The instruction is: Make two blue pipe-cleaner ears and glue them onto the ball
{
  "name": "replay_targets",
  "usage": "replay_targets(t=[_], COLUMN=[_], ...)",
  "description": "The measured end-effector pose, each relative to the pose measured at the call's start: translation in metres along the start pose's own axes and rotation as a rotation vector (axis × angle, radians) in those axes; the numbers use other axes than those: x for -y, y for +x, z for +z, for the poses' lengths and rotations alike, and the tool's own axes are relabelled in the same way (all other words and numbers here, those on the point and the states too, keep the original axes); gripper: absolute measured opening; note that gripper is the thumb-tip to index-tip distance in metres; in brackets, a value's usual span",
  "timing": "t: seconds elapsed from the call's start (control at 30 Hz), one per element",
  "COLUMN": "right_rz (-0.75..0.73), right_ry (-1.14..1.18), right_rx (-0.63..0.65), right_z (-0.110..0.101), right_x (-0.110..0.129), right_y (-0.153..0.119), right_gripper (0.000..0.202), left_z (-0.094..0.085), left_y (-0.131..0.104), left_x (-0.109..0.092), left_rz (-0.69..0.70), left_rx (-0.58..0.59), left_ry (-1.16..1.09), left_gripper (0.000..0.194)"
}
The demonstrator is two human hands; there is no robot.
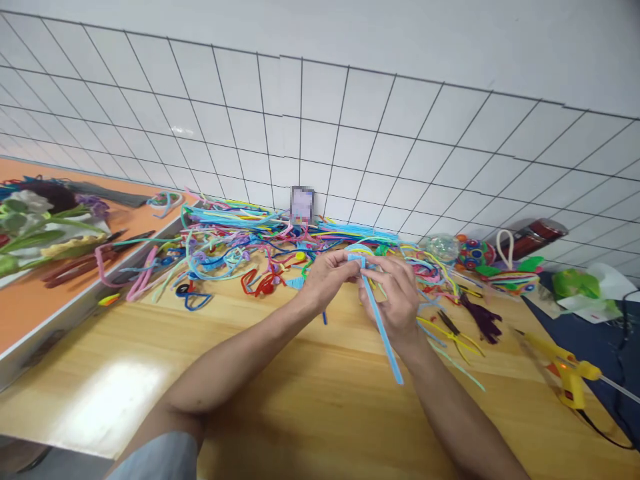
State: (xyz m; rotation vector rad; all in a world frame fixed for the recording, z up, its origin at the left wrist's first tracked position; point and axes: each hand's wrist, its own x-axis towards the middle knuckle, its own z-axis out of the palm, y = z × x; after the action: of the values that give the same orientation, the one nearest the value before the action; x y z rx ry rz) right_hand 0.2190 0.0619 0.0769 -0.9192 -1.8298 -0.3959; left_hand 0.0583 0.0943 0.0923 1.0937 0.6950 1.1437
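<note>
Light-blue pipe cleaners [382, 327] are held between my two hands above the wooden table. One long straight end hangs down toward me, while the upper part is bent or wrapped at my fingertips. My left hand [327, 280] pinches that upper part from the left side. From the right, my right hand [395, 293] closes its thumb and fingers on the same piece, just below the bend. Part of the blue piece is hidden behind the fingers. Just beyond the hands lies a heap of colourful pipe cleaners [225, 257].
Yellow-handled pliers [457, 337] and a dark purple bundle [481, 319] lie to the right. A yellow glue gun [570, 377] stands at the right edge with its cord trailing. A small blurred frame [303, 205] leans at the tiled wall [320, 143]. Left is an orange surface [135, 223] with flowers.
</note>
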Motion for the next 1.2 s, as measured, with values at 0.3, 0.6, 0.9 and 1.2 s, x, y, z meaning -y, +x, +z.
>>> replay_targets(t=[0.3,0.6,0.9,1.2], right_rz=[-0.049,-0.121,0.182,0.853], right_ry=[-0.057,-0.035,0.135,0.757], right_rx=[-0.07,-0.095,-0.052,0.129], right_z=[0.001,0.007,-0.001,0.004], right_x=[-0.011,-0.015,-0.012,-0.007], right_y=[-0.005,-0.006,0.0,0.0], right_gripper=[0.035,0.036,0.02,0.024], left_z=[0.001,0.001,0.0,0.009], left_y=[0.002,0.001,-0.001,-0.006], left_x=[-0.004,-0.005,-0.011,-0.003], left_rz=[-0.048,-0.089,-0.036,0.053], left_rx=[0.026,0.001,-0.028,-0.013], left_ry=[-0.151,-0.138,-0.133,-0.045], left_gripper=[0.049,0.047,0.044,0.041])
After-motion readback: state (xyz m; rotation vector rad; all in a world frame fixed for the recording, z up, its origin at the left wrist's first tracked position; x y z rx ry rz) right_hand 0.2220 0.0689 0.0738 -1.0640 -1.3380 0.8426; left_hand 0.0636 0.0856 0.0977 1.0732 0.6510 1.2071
